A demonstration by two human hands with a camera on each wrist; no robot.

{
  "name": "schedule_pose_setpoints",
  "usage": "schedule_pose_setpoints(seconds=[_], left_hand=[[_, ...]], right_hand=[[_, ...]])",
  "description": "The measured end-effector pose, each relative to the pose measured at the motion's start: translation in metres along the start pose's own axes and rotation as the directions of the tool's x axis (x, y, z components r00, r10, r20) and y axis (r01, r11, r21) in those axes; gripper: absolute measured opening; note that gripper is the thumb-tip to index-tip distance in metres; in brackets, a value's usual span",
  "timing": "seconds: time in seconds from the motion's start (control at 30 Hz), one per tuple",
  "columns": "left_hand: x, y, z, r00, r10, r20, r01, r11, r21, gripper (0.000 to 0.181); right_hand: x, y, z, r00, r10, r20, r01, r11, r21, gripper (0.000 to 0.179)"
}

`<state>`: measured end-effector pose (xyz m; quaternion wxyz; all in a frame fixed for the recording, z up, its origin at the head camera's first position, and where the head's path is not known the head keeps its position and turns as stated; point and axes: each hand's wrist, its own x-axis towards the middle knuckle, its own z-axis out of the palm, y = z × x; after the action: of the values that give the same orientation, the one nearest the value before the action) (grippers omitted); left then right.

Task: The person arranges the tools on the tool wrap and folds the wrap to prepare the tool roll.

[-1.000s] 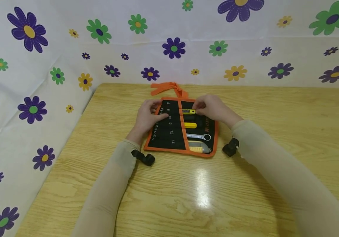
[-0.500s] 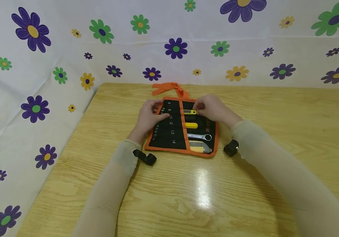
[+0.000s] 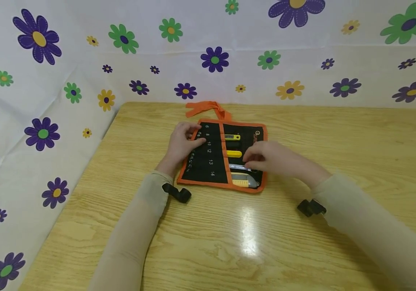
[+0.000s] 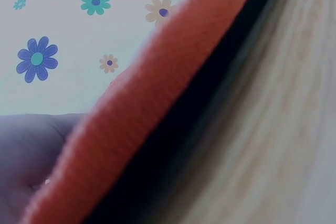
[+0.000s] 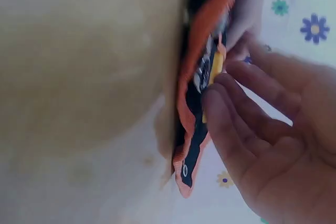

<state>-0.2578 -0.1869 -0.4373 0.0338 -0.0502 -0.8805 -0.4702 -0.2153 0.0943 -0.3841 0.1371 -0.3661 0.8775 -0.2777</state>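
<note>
A black tool roll point(image 3: 201, 163) with orange trim lies on the table, numbers printed on its pocket panel. My left hand point(image 3: 181, 142) holds its left edge, thumb on the panel; the left wrist view shows the orange edge point(image 4: 152, 98) raised off the wood. From the pockets stick out a flat yellow tool with a holed end point(image 3: 232, 137), a yellow handle point(image 3: 234, 154), a ring-end wrench point(image 3: 240, 167) and a yellow-grey utility knife point(image 3: 243, 180). My right hand point(image 3: 275, 159) hovers at the wrench, its thumb hiding the ring end, fingers bent with a gap; I see no tool gripped.
An orange tie strap point(image 3: 208, 107) lies behind the roll. The wooden table point(image 3: 200, 242) runs up to a white flowered cloth point(image 3: 244, 72) at the back and left. Black camera mounts point(image 3: 182, 195) sit at both wrists.
My right hand has left the holed end of the topmost yellow tool and moved toward me, to the wrench. That tool stays in its pocket. The left hand has hardly moved.
</note>
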Motion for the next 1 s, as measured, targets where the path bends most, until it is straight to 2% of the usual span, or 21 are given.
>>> schedule_pose_setpoints(seconds=[0.1, 0.23, 0.37, 0.5, 0.6, 0.73, 0.83, 1.0], left_hand=[[0.0, -0.002, 0.0, 1.0, 0.009, 0.0, -0.009, 1.0, -0.008, 0.034], [-0.001, -0.005, 0.001, 1.0, 0.012, -0.02, -0.013, 0.999, -0.033, 0.031], [-0.003, -0.006, 0.002, 0.998, 0.01, -0.057, -0.013, 0.999, -0.052, 0.028], [-0.006, -0.002, 0.003, 0.995, 0.002, -0.104, -0.01, 0.997, -0.077, 0.024], [-0.012, 0.002, 0.003, 0.991, 0.008, -0.13, -0.021, 0.995, -0.097, 0.022], [-0.022, 0.003, 0.002, 0.988, 0.069, -0.137, -0.082, 0.992, -0.091, 0.021], [-0.03, 0.002, 0.001, 0.986, 0.1, -0.134, -0.115, 0.988, -0.106, 0.019], [-0.044, -0.003, -0.006, 0.993, 0.066, -0.099, -0.086, 0.972, -0.217, 0.02]], right_hand=[[-0.013, -0.004, 0.008, 0.998, -0.049, 0.037, 0.051, 0.997, -0.053, 0.034], [-0.022, -0.007, 0.015, 0.994, -0.102, 0.037, 0.106, 0.983, -0.152, 0.057], [-0.026, -0.01, 0.019, 0.988, -0.151, 0.029, 0.153, 0.963, -0.222, 0.064], [-0.03, -0.014, 0.02, 0.988, -0.154, 0.031, 0.156, 0.95, -0.27, 0.07], [-0.032, -0.016, 0.021, 0.988, -0.151, 0.013, 0.149, 0.951, -0.27, 0.06], [-0.033, -0.015, 0.022, 0.985, -0.169, -0.034, 0.153, 0.951, -0.268, 0.034], [-0.033, -0.014, 0.023, 0.982, -0.178, -0.067, 0.154, 0.949, -0.274, 0.029], [-0.032, -0.012, 0.023, 0.983, -0.16, -0.09, 0.135, 0.962, -0.237, 0.023]])
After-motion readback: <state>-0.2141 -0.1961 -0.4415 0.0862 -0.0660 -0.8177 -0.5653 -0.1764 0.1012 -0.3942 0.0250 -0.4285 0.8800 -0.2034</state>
